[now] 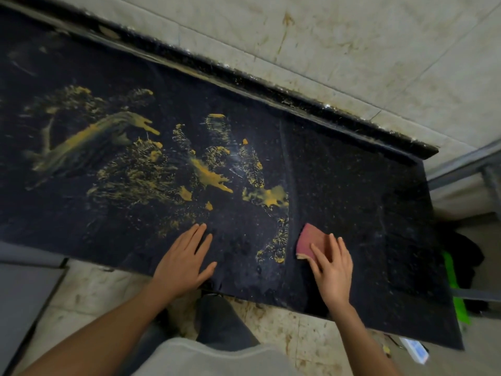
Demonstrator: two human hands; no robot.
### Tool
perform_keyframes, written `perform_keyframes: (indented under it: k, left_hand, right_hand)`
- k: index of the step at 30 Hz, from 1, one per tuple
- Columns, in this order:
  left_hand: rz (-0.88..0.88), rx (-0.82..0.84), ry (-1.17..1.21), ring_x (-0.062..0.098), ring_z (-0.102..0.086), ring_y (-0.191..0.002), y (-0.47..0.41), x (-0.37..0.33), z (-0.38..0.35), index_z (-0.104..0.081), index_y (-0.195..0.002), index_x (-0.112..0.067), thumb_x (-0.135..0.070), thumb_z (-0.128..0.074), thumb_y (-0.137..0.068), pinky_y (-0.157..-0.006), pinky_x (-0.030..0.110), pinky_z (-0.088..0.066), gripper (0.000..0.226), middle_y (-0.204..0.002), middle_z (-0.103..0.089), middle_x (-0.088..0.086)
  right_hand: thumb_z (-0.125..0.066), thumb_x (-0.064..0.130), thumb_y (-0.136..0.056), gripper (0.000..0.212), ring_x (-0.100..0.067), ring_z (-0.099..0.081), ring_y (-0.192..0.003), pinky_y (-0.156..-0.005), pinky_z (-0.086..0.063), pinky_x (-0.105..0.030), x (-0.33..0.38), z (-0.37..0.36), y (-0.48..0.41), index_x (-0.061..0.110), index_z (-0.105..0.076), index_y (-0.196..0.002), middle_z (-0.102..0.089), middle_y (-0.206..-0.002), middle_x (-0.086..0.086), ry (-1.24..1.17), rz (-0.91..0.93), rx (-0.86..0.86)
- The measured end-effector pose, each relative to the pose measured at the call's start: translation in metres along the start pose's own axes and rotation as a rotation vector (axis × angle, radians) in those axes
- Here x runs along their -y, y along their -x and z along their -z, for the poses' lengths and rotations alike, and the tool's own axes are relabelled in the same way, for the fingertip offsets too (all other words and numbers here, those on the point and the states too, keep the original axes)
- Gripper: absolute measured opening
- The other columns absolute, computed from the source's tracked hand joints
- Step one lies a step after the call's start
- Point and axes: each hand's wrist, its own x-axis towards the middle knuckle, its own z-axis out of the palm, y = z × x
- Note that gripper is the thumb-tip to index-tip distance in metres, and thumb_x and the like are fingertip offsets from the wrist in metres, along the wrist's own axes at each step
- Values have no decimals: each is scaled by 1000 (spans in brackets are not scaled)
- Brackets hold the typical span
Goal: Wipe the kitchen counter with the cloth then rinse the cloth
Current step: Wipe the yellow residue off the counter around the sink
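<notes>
Dark speckled counter [352, 185] runs diagonally across the frame. Yellow smears [208, 176] cover its left and centre portions. Left hand [181, 264], lower centre: palm down on the counter near the front edge, grip spread, fingers straight, holding nothing. Cloth [307, 240], right of centre, just beside the rightmost smear: small, reddish-pink, lying flat on the counter. Right hand [332, 270]: grip spread, straight fingers pressing on the cloth's near part; forearm enters from lower right.
</notes>
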Motion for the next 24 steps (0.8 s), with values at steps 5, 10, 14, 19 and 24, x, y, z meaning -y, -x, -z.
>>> perform_keyframes:
  k: [5,10,14,19,24]
  left_hand:
    - [10,-27,-13,28,-36,-121,2,-1,-1,-61,-117,0,-51,-8,-96,-101,35,-25,77,-126,-56,22]
    - [27,-68,-14,29,-35,-123,4,-1,0,-55,-121,-2,-49,-10,-96,-111,30,-9,70,-127,-55,21]
    - [13,-86,-60,26,-9,-142,5,0,-6,-38,-129,-6,-50,-11,-96,-111,32,-9,60,-134,-49,18]
    - [-1,-125,-53,29,-29,-132,5,0,-12,-41,-129,-6,-48,-17,-96,-113,33,-9,58,-132,-51,21]
    - [-10,-189,-40,30,-37,-126,4,-2,-12,-50,-125,-4,-45,-23,-96,-111,34,-15,57,-130,-52,21]
  right_hand:
    - [-54,14,-91,29,-31,-45,-128,-109,-33,-38,7,2,-77,2,-61,-117,-52,-132,-22,-619,-539,-182]
    - [-55,15,-91,32,-12,-53,-113,-103,-38,-23,3,24,-186,2,-60,-120,-60,-124,-15,-732,-455,-277]
    - [-57,21,-90,41,-27,-43,-130,-109,-27,-26,3,1,-275,4,-54,-128,-46,-138,-21,-376,-16,1]
    - [-30,53,-95,61,-31,-4,-144,-115,-5,-48,36,-53,-329,26,-14,-148,-8,-156,-13,-169,-99,413]
    - [-24,54,-95,63,-33,8,-144,-113,7,-55,78,-69,-347,25,-10,-148,2,-156,-15,-212,-393,349]
